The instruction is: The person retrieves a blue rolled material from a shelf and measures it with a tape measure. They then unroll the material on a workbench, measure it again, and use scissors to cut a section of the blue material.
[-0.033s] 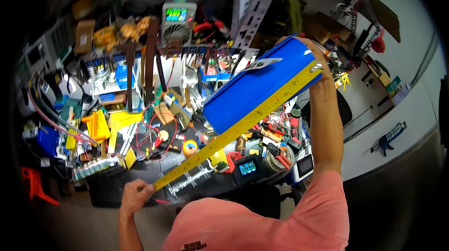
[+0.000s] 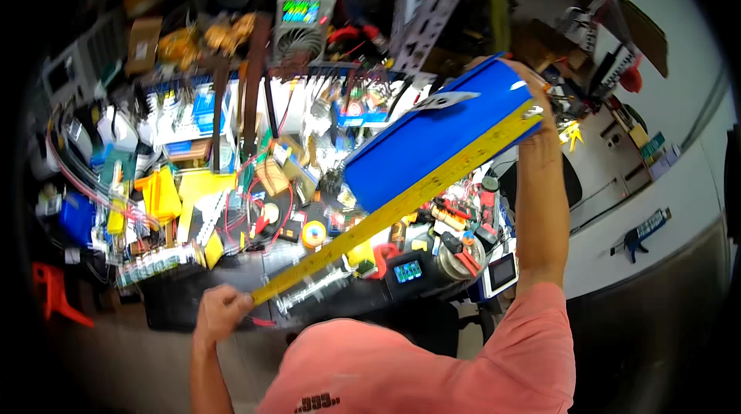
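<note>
My right hand [image 2: 546, 115] grips the far right end of a long, smooth blue block-shaped pack [image 2: 432, 140], holding it tilted above the bench. A pale flat strip with dark holes [image 2: 448, 100] sticks out along its upper side. Along the pack's lower edge runs a yellow measuring tape [image 2: 370, 225], with a small silver piece at its upper end beside my right hand. The tape slopes down left, past the pack, to my left hand [image 2: 224, 310], whose fingers are closed on its lower end. My right fingers are mostly hidden behind the pack.
Below lies a crowded dark bench [image 2: 193, 298] with wires, an orange tape roll [image 2: 314, 234], a small screen device [image 2: 407, 271] and a wire spool [image 2: 455, 260]. A small fan unit [image 2: 302, 28] stands behind. At right, a caulking gun [image 2: 641, 235] lies on a white surface.
The bench and the blue pack have shifted slightly within the view. Both hands keep the same hold, and the tape stays stretched along the pack.
</note>
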`<state>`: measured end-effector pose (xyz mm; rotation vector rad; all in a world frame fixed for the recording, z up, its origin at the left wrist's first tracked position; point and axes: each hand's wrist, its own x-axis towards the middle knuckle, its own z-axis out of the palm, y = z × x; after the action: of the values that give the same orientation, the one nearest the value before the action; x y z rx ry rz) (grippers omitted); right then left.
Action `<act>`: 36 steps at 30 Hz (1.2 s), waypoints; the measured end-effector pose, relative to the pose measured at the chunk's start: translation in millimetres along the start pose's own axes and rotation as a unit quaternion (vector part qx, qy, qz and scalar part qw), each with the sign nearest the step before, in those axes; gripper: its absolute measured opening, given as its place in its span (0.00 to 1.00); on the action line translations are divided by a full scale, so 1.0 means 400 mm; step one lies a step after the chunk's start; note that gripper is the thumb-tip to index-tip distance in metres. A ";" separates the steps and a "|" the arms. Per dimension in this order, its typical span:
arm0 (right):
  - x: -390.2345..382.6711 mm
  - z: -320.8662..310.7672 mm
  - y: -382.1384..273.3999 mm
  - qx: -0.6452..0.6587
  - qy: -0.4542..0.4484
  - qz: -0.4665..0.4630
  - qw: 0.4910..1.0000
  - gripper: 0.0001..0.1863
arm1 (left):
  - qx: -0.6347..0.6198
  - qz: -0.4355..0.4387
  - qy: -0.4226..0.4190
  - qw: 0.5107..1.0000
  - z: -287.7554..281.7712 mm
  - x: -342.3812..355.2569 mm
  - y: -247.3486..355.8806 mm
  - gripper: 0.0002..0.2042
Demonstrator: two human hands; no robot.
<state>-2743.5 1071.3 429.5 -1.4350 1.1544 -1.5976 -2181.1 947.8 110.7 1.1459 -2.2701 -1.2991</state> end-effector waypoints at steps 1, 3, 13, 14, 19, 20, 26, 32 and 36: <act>-0.013 0.013 0.006 -0.004 0.004 -0.018 1.000 0.17 | -0.026 0.010 0.022 0.999 0.004 0.001 -0.003 0.16; -0.048 0.005 -0.013 -0.017 0.027 -0.028 0.999 0.18 | -0.027 0.013 -0.003 1.000 0.003 0.014 0.006 0.15; -0.041 -0.092 0.029 0.029 0.140 -0.043 0.989 0.19 | -0.028 -0.015 -0.027 0.999 -0.006 0.024 -0.006 0.20; -0.049 -0.111 0.025 0.009 0.116 -0.050 0.992 0.17 | -0.023 -0.014 -0.025 0.999 -0.006 0.026 -0.004 0.20; -0.084 -0.110 -0.002 -0.013 0.141 -0.039 0.989 0.21 | -0.032 -0.025 -0.045 0.998 0.005 0.042 0.006 0.20; -0.083 -0.097 -0.003 -0.023 0.152 -0.032 0.988 0.22 | -0.029 -0.015 -0.042 0.999 0.009 0.042 0.006 0.20; -0.044 0.040 -0.093 -0.091 0.012 -0.081 0.992 0.22 | -0.041 0.021 0.009 0.999 0.014 0.016 -0.016 0.15; -0.100 -0.053 -0.276 -0.187 0.069 -0.267 0.943 0.19 | -0.117 0.031 -0.015 0.992 0.041 0.004 0.064 0.15; -0.090 -0.037 -0.503 -0.219 0.238 -0.423 0.846 0.18 | -0.104 0.008 -0.005 0.995 0.077 0.009 0.048 0.18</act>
<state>-2739.1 1180.8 602.9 -2.1092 1.2947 -2.5249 -2211.0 968.7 108.8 1.0482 -2.0867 -1.4960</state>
